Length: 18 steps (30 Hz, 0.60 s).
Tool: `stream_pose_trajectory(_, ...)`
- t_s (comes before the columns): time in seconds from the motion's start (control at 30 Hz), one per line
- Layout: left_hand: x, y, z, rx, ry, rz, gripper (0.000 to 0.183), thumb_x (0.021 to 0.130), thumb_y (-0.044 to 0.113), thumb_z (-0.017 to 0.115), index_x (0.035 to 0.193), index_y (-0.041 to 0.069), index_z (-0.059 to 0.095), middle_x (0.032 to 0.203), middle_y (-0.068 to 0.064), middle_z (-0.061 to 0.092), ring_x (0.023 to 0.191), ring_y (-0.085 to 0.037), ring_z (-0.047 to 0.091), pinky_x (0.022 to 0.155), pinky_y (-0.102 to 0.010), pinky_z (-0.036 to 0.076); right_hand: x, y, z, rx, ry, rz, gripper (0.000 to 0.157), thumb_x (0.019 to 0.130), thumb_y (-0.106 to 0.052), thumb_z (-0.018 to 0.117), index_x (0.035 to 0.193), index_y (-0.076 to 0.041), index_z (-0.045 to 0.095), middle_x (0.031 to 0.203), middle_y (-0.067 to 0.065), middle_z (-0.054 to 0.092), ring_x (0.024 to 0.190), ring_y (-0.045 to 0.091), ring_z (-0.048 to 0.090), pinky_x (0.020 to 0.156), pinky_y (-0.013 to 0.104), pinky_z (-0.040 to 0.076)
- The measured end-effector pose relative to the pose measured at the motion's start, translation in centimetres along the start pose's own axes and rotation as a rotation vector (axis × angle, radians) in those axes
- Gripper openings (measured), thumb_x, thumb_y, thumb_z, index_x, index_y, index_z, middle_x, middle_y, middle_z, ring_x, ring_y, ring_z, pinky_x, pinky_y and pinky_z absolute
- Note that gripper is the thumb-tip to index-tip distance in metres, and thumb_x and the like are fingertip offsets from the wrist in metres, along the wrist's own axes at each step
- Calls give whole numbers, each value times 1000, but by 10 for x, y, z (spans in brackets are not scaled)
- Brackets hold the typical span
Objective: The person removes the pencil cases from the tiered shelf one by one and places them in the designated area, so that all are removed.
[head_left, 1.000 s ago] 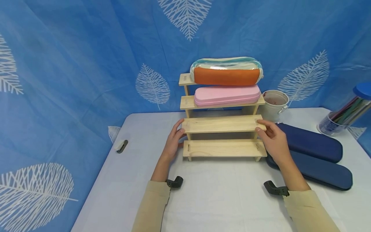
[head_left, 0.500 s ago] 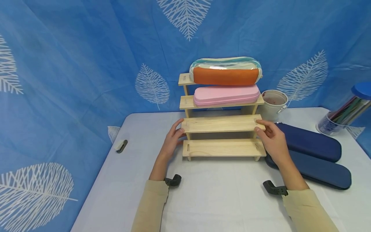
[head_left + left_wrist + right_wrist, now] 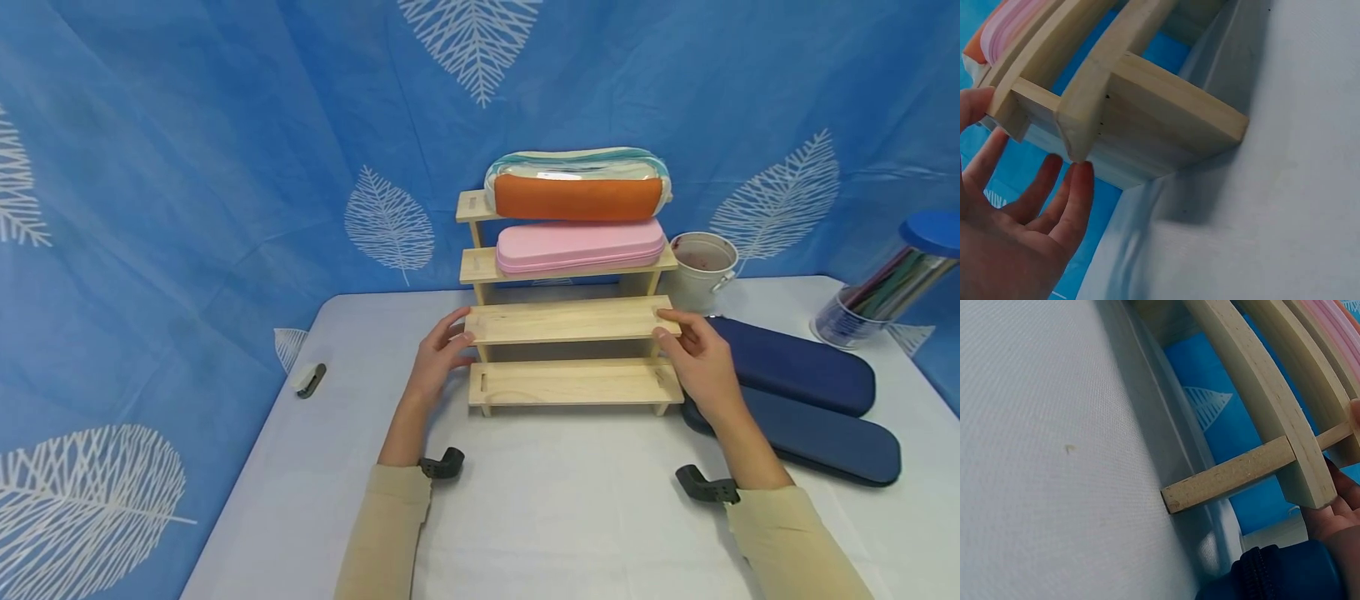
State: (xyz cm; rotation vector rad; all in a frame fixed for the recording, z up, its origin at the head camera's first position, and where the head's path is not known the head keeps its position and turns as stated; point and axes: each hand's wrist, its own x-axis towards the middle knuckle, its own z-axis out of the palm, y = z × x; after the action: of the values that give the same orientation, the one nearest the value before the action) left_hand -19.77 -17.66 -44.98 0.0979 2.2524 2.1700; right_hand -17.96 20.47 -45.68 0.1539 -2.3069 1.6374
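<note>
A four-tier wooden rack [image 3: 573, 385] is standing upright on the white-covered table [image 3: 555, 508], its long axis running left to right, its steps descending toward the person. The left hand [image 3: 432, 362] is pinching the left end of the second-lowest board [image 3: 570, 322], other fingers spreading loosely; the right hand [image 3: 705, 367] is pinching its right end, thumb and forefinger slightly parted around it. A pink pencil case [image 3: 581, 247] is lying lengthwise above.

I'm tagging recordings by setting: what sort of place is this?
Probably a makeshift desk corner, perhaps set up for filming: a blue leaf-print cloth hangs behind a white table bearing a wooden rack and pencil case.
</note>
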Motion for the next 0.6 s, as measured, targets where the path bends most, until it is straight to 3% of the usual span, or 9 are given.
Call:
stream_pose_trajectory(0.13, -2, 10, -1, -5, 32, 13, 44, 89, 26, 70, 132, 26, 58, 129, -6, 54, 108, -25, 59, 84, -45, 52, 0, -1, 1, 1, -3, 4, 41, 94, -31, 63, 131, -13, 58, 130, 4, 54, 118, 11, 51, 89, 13, 41)
stream_pose_trajectory(0.3, -3, 20, 0, 69, 78, 18, 44, 88, 25, 71, 130, 19, 60, 125, -4, 58, 104, -24, 60, 82, -40, 53, -1, -2, 2, 10, -5, 6, 40, 94, -30, 63, 131, -13, 59, 130, 4, 54, 116, 10, 52, 88, 13, 42)
stream_pose_trajectory(0.43, -2, 26, 2, 106, 147, 81, 38, 88, 23, 71, 125, 16, 64, 120, -3, 61, 98, -22, 60, 80, -36, 52, 0, -1, 2, 8, -1, -11, 40, 95, -29, 63, 130, -13, 59, 130, 5, 54, 115, 10, 52, 88, 13, 42)
stream_pose_trajectory(0.6, -1, 38, 5, 83, 223, 184, 29, 90, 20, 69, 119, 14, 67, 116, -6, 63, 96, -23, 60, 79, -33, 52, 0, 1, 1, 6, 5, -9, 39, 94, -29, 63, 130, -12, 59, 129, 4, 55, 115, 10, 53, 88, 13, 42)
